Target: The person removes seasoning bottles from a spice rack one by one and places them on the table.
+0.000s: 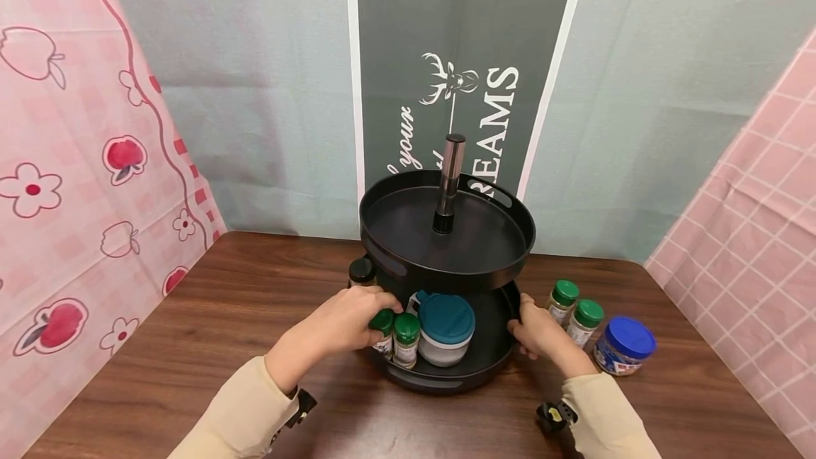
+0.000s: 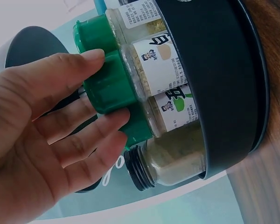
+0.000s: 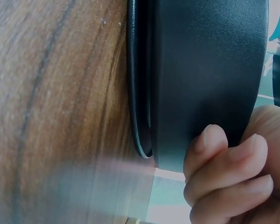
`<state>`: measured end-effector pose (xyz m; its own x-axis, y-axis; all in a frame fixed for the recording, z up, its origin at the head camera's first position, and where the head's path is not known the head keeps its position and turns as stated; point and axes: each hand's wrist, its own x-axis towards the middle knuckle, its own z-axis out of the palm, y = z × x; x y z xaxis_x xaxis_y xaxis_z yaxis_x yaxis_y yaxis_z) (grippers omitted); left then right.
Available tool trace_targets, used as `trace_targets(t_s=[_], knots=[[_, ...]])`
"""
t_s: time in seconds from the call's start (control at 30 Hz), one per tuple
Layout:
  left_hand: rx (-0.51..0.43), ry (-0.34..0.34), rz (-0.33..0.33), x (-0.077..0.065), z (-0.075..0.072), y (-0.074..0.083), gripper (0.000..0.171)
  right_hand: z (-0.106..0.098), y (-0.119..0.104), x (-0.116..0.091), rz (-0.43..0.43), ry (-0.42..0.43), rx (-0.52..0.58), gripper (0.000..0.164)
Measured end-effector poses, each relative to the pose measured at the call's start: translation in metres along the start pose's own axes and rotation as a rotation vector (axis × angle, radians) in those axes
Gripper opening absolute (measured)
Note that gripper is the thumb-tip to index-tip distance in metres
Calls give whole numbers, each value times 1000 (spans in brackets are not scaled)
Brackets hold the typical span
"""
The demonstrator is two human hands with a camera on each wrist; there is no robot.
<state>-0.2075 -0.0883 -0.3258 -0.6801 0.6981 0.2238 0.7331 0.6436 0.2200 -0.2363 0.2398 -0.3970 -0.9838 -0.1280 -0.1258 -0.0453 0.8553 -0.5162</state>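
A black two-tier round tray stands on the table, its upper tier [image 1: 449,275] joined by a metallic post [image 1: 451,176] to the lower tier [image 1: 440,382]. At the lower tier's left, my left hand [image 1: 347,317] pinches the green cap of a spice jar [image 2: 154,65] between thumb and fingers. Other green-capped jars [image 1: 406,342] stand close beside it, and a black-lidded jar [image 2: 175,156] is behind. A white container with a teal lid [image 1: 446,328] sits in the same tier. My right hand [image 1: 542,331] grips the lower tier's right rim, fingers curled against its outer wall [image 3: 200,79].
Right of the tray, two green-capped jars [image 1: 564,294] [image 1: 583,324] and a blue-lidded jar [image 1: 623,347] stand on the wooden table [image 1: 268,289]. A grey-green cloth [image 1: 280,91] hangs behind, with pink patterned sheets [image 1: 70,161] at the sides.
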Motion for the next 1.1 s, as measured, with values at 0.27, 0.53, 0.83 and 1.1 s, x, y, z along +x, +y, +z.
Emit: trace_targets(t_s=[0.27,0.53,0.83,1.1], knots=[[10,9,10,2,3,-2,30,0,0,1,-1,-6,0,66],[4,2,13,3,6,-2,29,0,0,1,2,-10,9,67],[-16,60,25,1,-4,-2,29,0,1,0,10,-5,17,67],[26,110,17,-3,-21,1,28,0,0,-2,12,-9,17,67]])
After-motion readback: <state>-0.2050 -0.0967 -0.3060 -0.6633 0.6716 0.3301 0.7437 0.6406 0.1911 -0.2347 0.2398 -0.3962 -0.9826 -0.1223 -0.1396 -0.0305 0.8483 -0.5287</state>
